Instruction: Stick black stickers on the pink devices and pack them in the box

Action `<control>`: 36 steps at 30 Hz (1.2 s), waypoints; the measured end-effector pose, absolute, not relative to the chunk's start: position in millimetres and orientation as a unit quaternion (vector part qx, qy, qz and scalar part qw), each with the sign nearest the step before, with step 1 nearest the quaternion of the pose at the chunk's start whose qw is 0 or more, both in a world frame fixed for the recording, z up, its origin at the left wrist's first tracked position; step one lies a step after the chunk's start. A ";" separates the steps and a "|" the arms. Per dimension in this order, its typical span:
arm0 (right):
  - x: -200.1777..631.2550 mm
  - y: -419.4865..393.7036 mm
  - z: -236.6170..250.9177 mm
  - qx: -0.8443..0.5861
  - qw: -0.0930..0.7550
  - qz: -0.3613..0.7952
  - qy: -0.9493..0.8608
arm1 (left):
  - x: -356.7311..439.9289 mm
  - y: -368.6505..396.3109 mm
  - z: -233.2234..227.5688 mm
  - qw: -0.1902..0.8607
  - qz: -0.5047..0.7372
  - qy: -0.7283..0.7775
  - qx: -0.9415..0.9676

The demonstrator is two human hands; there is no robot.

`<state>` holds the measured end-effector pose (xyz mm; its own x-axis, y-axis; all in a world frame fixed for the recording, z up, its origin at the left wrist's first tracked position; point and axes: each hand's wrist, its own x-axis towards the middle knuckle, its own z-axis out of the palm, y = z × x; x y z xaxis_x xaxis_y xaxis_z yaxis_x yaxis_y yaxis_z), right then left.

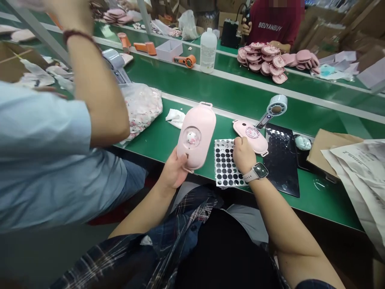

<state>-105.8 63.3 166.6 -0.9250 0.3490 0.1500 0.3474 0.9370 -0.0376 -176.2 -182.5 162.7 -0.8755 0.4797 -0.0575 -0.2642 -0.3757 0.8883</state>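
Note:
My left hand (174,170) grips the lower end of a pink oval case (197,134) with a small cartoon figure in a round window, holding it upright above the green table edge. My right hand (244,154), with a watch on its wrist, rests on a sheet of black round stickers (225,166), its fingers touching a second pink case (251,136) that lies flat on the table.
A co-worker's arm and light blue sleeve (45,152) fill the left. A bag of small pink parts (142,108), a black sheet (281,158), a grey handheld fan (275,108), a clear bottle (208,50), a pile of pink cases (270,60) and paper bags (357,168) surround me.

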 end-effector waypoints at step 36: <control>-86.5 133.6 129.8 -0.127 0.146 0.304 -0.933 | -137.1 -142.2 139.5 0.347 0.878 0.313 0.101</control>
